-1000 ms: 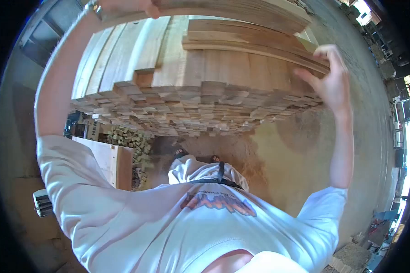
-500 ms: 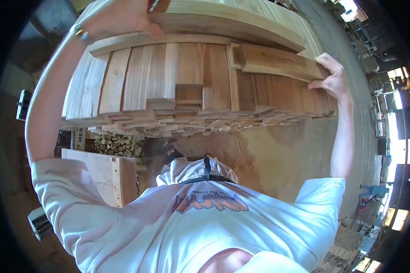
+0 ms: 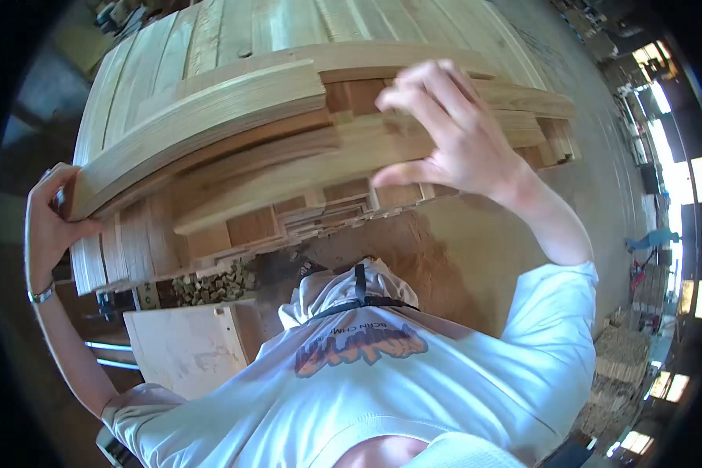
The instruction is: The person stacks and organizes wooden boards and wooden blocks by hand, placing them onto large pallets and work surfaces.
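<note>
My left hand point(image 3: 52, 207) is closed round the left end of a pale wooden board point(image 3: 203, 129), thumb on the near side and fingers over the far side. This board lies crosswise on a big stack of planks point(image 3: 249, 228). My right hand point(image 3: 452, 132) is raised over the right part of the stack, thumb and fingers apart, holding nothing. Below its thumb, another crosswise board point(image 3: 304, 168) lies along the near edge, slightly smeared by motion. Behind my right hand, a further crosswise board point(image 3: 413, 58) rests on the stack.
Long planks point(image 3: 288, 27) form the top of the stack. Under it at the left is a heap of small wood offcuts point(image 3: 218, 285). A pale wooden panel point(image 3: 187, 339) stands near my left side. Concrete floor point(image 3: 491, 242) runs along the right.
My left hand has moved down and left to the board's end. My right hand has left the far-right board end and moved left over the stack. The crosswise boards have shifted, and the view has turned.
</note>
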Demonstrator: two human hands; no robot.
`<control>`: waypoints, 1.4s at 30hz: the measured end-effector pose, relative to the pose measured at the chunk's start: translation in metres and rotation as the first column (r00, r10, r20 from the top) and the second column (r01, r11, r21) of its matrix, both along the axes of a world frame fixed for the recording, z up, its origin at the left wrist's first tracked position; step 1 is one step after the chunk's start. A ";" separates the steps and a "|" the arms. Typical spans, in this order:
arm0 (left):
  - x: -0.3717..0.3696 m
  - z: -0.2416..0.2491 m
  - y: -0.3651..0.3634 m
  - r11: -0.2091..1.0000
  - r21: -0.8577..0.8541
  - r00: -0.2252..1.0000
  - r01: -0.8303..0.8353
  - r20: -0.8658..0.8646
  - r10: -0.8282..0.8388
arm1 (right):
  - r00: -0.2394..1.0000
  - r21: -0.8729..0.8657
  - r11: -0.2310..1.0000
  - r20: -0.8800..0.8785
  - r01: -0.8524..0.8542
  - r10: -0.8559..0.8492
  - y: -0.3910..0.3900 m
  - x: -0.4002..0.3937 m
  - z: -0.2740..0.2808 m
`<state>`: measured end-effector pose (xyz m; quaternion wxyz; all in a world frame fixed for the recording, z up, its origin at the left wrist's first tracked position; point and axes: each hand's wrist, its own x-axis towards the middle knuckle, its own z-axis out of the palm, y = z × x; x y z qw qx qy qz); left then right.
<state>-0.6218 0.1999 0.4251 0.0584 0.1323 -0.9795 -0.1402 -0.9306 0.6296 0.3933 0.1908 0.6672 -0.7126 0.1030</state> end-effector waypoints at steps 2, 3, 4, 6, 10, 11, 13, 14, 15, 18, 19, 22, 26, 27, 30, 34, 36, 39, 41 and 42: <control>-0.003 0.015 -0.027 1.000 0.026 0.999 0.013 -0.043 -0.012 | 0.999 -0.052 0.998 0.006 0.045 -0.044 -0.017 -0.006 -0.001; -0.005 0.021 -0.038 0.998 0.061 0.998 0.004 -0.065 0.000 | 0.997 -0.095 0.993 0.031 0.068 -0.065 -0.024 -0.008 -0.003; -0.012 0.029 -0.037 0.999 0.031 0.993 0.013 -0.122 -0.009 | 0.995 -0.099 0.990 0.027 0.100 -0.098 -0.029 -0.011 -0.006; -0.034 0.042 -0.042 0.999 -0.016 0.978 0.042 -0.205 -0.044 | 0.996 0.122 0.990 0.048 0.072 -0.079 -0.034 -0.019 -0.010; -0.139 0.012 -0.109 0.985 0.045 0.959 0.168 -0.239 -0.153 | 0.981 0.308 0.950 0.158 0.058 -0.111 -0.041 -0.028 0.007; -0.169 -0.002 -0.122 0.979 0.073 0.957 0.192 -0.236 -0.170 | 0.975 0.337 0.937 0.162 0.090 -0.152 -0.035 -0.028 0.009; -0.223 -0.036 -0.139 0.968 0.136 0.964 0.212 -0.190 -0.184 | 0.965 0.345 0.929 0.166 0.134 -0.201 -0.032 -0.029 0.004; -0.235 -0.062 -0.134 0.968 0.160 0.975 0.193 -0.144 -0.170 | 0.964 0.289 0.951 0.203 0.110 -0.173 -0.031 -0.025 -0.005; -0.235 -0.057 -0.105 0.980 0.106 0.985 0.170 -0.040 -0.166 | 0.962 0.213 0.973 0.233 0.092 -0.142 -0.034 -0.029 -0.011; -0.224 -0.055 -0.066 0.987 -0.050 0.980 0.151 0.138 -0.143 | 0.956 0.171 0.982 0.264 0.080 -0.124 -0.033 -0.041 -0.018; -0.193 -0.058 -0.107 0.984 -0.062 0.985 0.168 0.056 -0.164 | 0.939 0.141 0.989 0.332 0.046 -0.091 -0.032 -0.046 -0.018; -0.111 -0.067 -0.226 0.970 -0.131 0.956 0.207 -0.182 -0.229 | 0.837 0.115 0.958 0.467 0.262 -0.285 0.057 -0.083 0.014; -0.043 -0.041 -0.109 0.961 0.039 0.924 -0.275 -0.266 0.276 | 0.153 0.067 0.156 0.038 0.986 -0.987 0.206 -0.191 0.010; -0.034 -0.042 -0.086 0.934 0.117 0.893 -0.337 -0.276 0.356 | -0.051 0.017 -0.051 0.022 0.999 -0.998 0.242 -0.227 -0.013; -0.009 -0.045 -0.046 0.830 0.341 0.799 -0.440 -0.272 0.536 | -0.049 0.340 0.320 0.749 0.884 -0.661 0.267 -0.217 -0.004; 0.042 -0.054 -0.047 0.628 0.590 0.692 -0.507 -0.157 0.705 | -0.106 0.202 0.542 0.973 0.815 -0.203 0.265 -0.241 -0.031; 0.061 -0.053 -0.044 0.533 0.652 0.650 -0.539 -0.080 0.755 | -0.285 0.271 0.501 0.957 0.822 -0.051 0.260 -0.243 -0.027; 0.068 -0.059 -0.062 0.540 0.696 0.677 -0.474 -0.104 0.729 | -0.106 0.179 0.514 0.980 0.839 -0.168 0.279 -0.270 -0.038; 0.079 -0.069 -0.081 0.520 0.746 0.688 -0.415 -0.117 0.716 | -0.085 0.134 0.506 0.989 0.852 -0.120 0.291 -0.278 -0.044; 0.085 -0.076 -0.088 0.518 0.760 0.703 -0.393 -0.115 0.702 | -0.110 0.156 0.483 0.986 0.861 -0.123 0.312 -0.293 -0.053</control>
